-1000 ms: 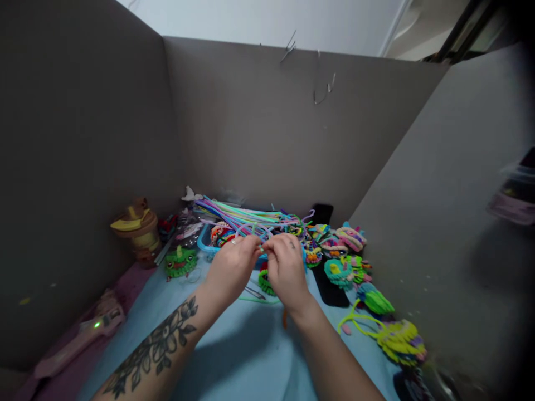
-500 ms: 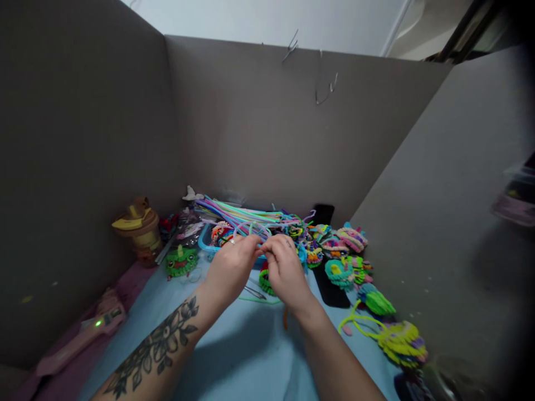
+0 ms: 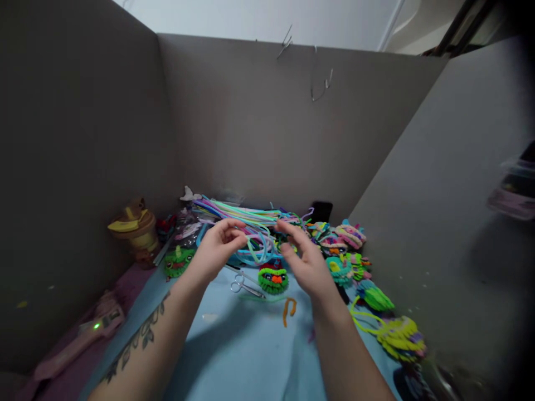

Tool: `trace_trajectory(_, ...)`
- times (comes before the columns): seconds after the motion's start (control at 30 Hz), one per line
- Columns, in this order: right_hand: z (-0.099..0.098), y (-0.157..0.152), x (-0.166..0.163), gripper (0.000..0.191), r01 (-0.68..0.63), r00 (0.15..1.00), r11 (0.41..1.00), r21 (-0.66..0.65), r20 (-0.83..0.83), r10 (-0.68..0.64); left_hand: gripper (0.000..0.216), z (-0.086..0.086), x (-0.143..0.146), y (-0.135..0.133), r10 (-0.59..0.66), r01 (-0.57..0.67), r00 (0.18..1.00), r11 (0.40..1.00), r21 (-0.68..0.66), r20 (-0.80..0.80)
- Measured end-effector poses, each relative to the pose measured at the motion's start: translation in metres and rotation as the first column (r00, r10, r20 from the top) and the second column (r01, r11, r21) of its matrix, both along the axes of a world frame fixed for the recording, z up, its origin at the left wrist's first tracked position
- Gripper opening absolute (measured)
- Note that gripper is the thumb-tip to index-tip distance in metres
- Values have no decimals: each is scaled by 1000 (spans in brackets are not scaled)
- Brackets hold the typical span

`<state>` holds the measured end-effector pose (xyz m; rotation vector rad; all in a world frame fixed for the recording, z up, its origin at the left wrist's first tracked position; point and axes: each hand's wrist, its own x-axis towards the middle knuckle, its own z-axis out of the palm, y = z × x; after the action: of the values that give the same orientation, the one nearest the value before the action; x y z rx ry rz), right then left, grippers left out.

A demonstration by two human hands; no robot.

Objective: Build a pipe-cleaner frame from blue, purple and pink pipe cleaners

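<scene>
My left hand (image 3: 220, 249) is raised before the blue basket, its fingers curled and a gap between thumb and forefinger. A loose coil of lavender, blue and pale green pipe cleaners (image 3: 261, 248) lies just beyond its fingertips; whether the thumb touches it I cannot tell. My right hand (image 3: 307, 262) is apart from the left, fingers spread and nothing in them. Below and between the hands lie a green fuzzy pipe-cleaner creature (image 3: 273, 278) with a red and orange middle, small scissors (image 3: 248, 287) and a bent orange pipe cleaner (image 3: 289, 309).
Long pipe cleaners (image 3: 238, 209) lie across the basket (image 3: 201, 234). Several finished fuzzy creatures (image 3: 374, 295) line the right side. At left are a green creature (image 3: 178, 262), a brown and yellow cup (image 3: 137, 234) and a pink glue gun (image 3: 79, 337). Grey panels (image 3: 259, 128) surround the table.
My hands were together at the fingertips; they have moved apart. The green creature, scissors and orange pipe cleaner now show fully between them. The view has shifted slightly.
</scene>
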<state>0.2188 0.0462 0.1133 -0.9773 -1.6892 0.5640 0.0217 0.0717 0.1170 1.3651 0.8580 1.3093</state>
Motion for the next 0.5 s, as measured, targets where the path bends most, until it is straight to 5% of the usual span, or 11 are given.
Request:
trace_trajectory(0.1, -5, 8, 6, 32, -5, 985, 983, -182, -169, -27, 32, -4, -1, 7, -72, 113, 974, 977, -183, 215)
trace_trajectory(0.23, -12, 18, -2, 32, -175, 936, 926, -334, -349, 51, 36, -14, 5, 12, -94, 204, 933, 933, -296, 348)
trace_trajectory(0.33, -14, 21, -5, 25, -195, 911, 914, -356, -411, 34, 35, -16, 8, 11, -138, 236, 939, 924, -300, 315)
trace_trajectory(0.5, -12, 19, -1, 18, -157, 955, 925, -345, -293, 52, 28, -14, 7, 5, -256, 262, 965, 939, -224, 58)
